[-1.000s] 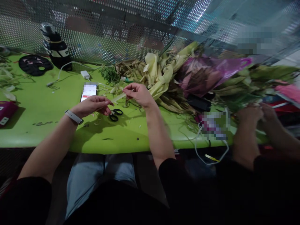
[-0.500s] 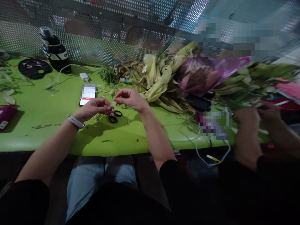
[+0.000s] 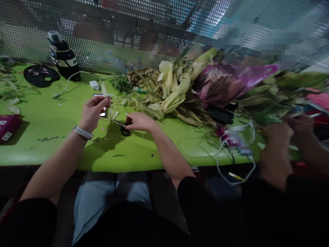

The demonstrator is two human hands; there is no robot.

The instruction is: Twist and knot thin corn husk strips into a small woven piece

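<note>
A pale strip of corn husk (image 3: 104, 88) stands up from the pinched fingers of my left hand (image 3: 93, 109), which is raised in front of the phone (image 3: 103, 112) and partly covers it. Thin fibres hang below those fingers. My right hand (image 3: 140, 122) has its fingertips closed on one handle loop of the black scissors (image 3: 125, 131). The blades point left, among small husk scraps, and seem to lie at the table surface. To the right of the hands lies a large heap of dry corn husks (image 3: 177, 91).
The green table (image 3: 59, 147) also bears a dark bottle (image 3: 64, 58), black mask (image 3: 41, 75), white charger (image 3: 94, 85) with cable, maroon box (image 3: 9, 127), green stringy bundle (image 3: 119, 83) and purple plastic bag (image 3: 218, 82). A co-worker's hands (image 3: 279, 133) are busy at the right.
My hands have moved apart. The left lifted the husk strip up and left over the phone; the right came down onto the scissors' handle.
</note>
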